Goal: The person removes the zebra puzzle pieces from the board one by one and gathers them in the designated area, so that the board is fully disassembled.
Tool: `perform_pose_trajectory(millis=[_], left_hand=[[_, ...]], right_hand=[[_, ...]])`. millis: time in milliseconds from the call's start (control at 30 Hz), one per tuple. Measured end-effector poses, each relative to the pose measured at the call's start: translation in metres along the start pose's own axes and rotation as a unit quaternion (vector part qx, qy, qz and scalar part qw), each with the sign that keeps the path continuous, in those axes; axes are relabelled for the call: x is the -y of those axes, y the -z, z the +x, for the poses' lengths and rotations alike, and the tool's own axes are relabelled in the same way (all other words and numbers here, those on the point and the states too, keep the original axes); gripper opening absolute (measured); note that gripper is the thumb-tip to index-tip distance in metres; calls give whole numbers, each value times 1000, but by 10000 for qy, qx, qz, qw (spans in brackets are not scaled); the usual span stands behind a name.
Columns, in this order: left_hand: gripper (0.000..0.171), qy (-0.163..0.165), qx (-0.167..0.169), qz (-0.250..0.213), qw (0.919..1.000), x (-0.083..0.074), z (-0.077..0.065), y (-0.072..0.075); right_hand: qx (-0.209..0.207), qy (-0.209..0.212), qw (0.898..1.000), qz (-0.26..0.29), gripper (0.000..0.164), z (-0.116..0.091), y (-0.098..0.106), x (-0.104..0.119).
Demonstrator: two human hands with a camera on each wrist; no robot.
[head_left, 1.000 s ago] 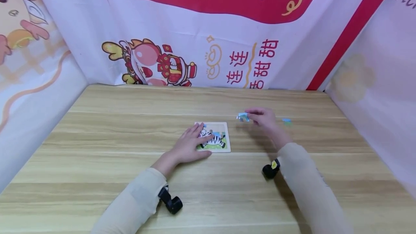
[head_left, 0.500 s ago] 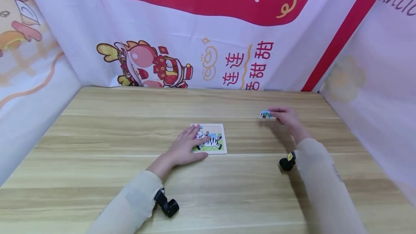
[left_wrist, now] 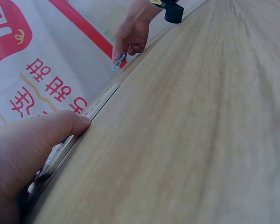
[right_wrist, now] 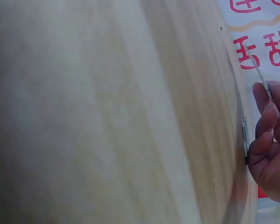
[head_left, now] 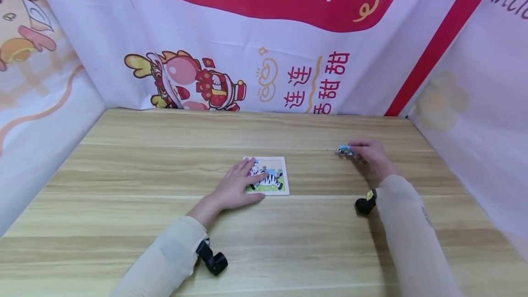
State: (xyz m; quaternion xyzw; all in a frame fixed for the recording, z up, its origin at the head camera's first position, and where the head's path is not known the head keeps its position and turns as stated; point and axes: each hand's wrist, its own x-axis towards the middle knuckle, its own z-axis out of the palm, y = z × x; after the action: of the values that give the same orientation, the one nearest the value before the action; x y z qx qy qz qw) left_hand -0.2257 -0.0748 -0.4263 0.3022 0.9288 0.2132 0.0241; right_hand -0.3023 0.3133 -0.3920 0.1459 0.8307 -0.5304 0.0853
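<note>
My left hand (head_left: 234, 189) lies with spread fingers over the left part of a white-framed zebra jigsaw puzzle board (head_left: 286, 176), covering some of its picture. In the left wrist view its thumb (left_wrist: 72, 123) touches the board's edge. At the right, my right hand (head_left: 372, 155) pinches a blue puzzle piece (head_left: 344, 150) between thumb and fingers, just above the table. Another puzzle piece (head_left: 360, 160) lies beneath that hand, mostly hidden. The right wrist view shows this lower piece (right_wrist: 245, 136) edge-on on the tabletop, apart from the held piece (right_wrist: 257, 70).
The wooden table (head_left: 165, 223) ends at a printed cloth backdrop (head_left: 231, 31) behind, with cloth walls on both sides. Black wrist cameras (head_left: 216, 262) hang from both sleeves, close above the tabletop.
My right hand has carried the pinched puzzle piece to the right, away from the board, and now hovers over the loose piece. The left hand has stayed on the board.
</note>
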Motion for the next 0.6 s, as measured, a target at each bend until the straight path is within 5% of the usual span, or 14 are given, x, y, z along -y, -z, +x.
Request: perform_pose_trajectory(millis=[600], left_hand=[[57, 55, 29, -50, 10000, -2, 0, 1]], right_hand=[[-128, 359, 9987, -346, 35, 2, -9, -11]])
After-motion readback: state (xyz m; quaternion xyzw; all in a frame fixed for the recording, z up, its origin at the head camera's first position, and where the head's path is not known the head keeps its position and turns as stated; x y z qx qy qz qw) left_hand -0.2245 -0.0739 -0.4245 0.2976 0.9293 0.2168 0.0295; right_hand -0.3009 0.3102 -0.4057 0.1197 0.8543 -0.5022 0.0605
